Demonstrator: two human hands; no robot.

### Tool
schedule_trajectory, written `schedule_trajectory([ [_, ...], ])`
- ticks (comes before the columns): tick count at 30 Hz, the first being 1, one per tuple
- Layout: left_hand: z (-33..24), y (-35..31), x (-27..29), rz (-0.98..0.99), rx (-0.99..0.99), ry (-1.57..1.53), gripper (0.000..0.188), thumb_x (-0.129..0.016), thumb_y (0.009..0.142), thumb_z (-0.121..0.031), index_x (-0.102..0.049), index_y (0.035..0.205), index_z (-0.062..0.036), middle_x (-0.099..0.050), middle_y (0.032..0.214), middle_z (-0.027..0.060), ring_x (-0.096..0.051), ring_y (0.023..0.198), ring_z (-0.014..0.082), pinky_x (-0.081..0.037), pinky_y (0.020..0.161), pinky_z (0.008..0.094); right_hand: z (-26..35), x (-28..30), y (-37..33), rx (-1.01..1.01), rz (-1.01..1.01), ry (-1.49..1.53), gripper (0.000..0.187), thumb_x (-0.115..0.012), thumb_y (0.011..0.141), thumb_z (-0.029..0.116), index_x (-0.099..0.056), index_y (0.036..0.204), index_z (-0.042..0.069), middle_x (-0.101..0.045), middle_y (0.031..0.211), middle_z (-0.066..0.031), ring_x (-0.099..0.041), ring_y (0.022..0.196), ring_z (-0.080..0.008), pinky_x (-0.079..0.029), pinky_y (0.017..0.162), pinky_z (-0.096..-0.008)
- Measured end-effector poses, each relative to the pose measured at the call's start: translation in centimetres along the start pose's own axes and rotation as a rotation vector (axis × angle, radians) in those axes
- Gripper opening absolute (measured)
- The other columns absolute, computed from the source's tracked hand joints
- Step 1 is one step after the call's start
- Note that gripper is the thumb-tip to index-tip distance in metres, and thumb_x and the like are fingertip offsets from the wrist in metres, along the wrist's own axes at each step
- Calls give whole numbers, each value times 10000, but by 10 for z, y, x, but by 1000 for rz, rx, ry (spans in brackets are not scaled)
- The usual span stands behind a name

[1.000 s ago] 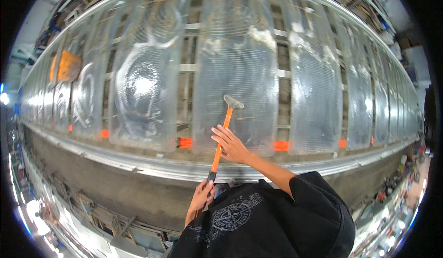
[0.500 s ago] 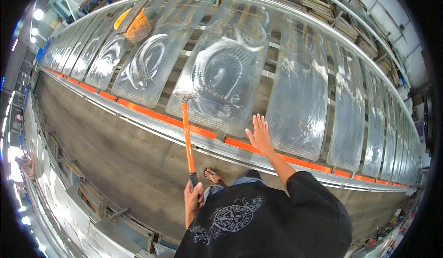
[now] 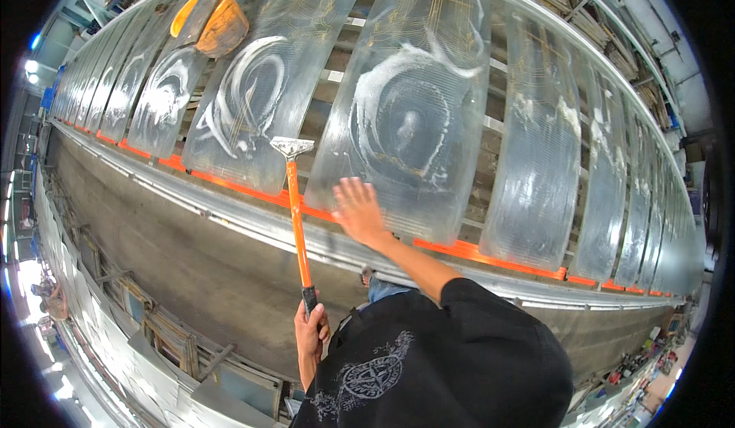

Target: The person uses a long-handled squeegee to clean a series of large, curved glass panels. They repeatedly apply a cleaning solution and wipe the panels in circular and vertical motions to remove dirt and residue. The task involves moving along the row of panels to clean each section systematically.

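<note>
My left hand [image 3: 310,328] is wrapped round the black grip of a long-handled scraper [image 3: 297,217]. Its shaft is orange and its wide metal head hovers or rests at the gap between two ribbed translucent panels; contact cannot be told. My right hand [image 3: 358,210] is stretched out flat, fingers slightly apart, over the near left corner of the middle panel [image 3: 321,160]. Whether the palm touches it is unclear. White powdery swirls mark the middle panel, and similar arcs lie on the panel to its left [image 3: 253,164]. Yellowish lines run across the far parts.
An orange bucket [image 3: 224,30] with a board [image 3: 205,7] across it stands on the panels at the far left. More panels line both sides of the long metal frame [image 3: 230,206], which has an orange strip along its near edge. Wooden frames [image 3: 184,347] lean behind me at lower left.
My left hand has drawn the scraper head off the middle panel toward the left. My right hand has moved left onto or over that panel's near corner. The view has shifted too.
</note>
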State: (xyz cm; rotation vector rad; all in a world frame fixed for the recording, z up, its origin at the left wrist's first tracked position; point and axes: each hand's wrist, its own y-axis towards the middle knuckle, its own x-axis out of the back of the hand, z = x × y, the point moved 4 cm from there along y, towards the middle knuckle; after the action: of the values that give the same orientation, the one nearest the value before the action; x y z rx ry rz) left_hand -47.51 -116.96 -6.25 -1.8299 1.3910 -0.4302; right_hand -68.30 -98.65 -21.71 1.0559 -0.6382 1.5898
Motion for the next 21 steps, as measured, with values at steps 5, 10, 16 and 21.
schedule_trajectory([
  [5,-55,46,-25,-43,87,-56,433,-662,1020,-186,-499,1405,-76,-454,686,-12,-399,430,62,-320,368,232,-3,-24,155,-14,-94,49,665,-510,1028,426,-389,1594,98,-326,1675,-157,-244,1572,-341,-130,1273,-567],
  [10,-103,102,-41,-73,153,49,436,-656,1015,-180,-490,1406,-78,-440,690,-17,-388,438,59,-311,368,219,-169,40,270,-257,-297,-192,653,-467,1037,461,-379,1612,162,-307,1690,-148,-279,1563,-330,-101,1275,-591],
  [16,-137,169,-66,56,159,121,483,-647,1015,-223,-465,1445,-100,-444,697,-17,-358,423,51,-290,356,218,-311,125,176,-599,-347,-287,718,-430,1054,541,-338,1632,125,-274,1696,-190,-258,1559,-385,-115,1270,-579],
  [21,-155,207,-84,156,185,183,470,-635,1025,-209,-464,1446,-89,-450,710,-21,-362,425,49,-291,358,218,-159,83,72,-648,-194,-199,768,-521,1014,509,-340,1620,73,-252,1684,-252,-244,1549,-441,-143,1260,-586],
])
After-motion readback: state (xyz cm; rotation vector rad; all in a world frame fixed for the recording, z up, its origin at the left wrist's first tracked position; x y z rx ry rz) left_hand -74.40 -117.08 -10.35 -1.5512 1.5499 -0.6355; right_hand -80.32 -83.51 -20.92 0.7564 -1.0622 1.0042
